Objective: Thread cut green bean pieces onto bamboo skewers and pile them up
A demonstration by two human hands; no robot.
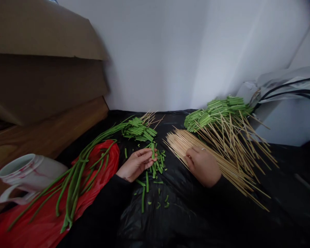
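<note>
My left hand (136,163) rests palm-up on the black plastic sheet (186,213), fingers pinched on a short green bean piece (152,150). Loose cut bean pieces (158,164) lie scattered just right of it. My right hand (202,163), a ring on one finger, lies curled on a bundle of bare bamboo skewers (182,142), fingertips closed on the sticks. Behind the hands a small stack of skewered bean pieces (139,130) sits at centre. A larger heap of skewered beans (217,111) lies at the back right.
Long uncut green beans (77,172) lie across a red plastic bag (41,220) at left. A white mug (28,174) lies on its side on the wooden ledge (67,127). Cardboard boxes (41,62) stand at back left, cables and plastic wrap (286,89) at right.
</note>
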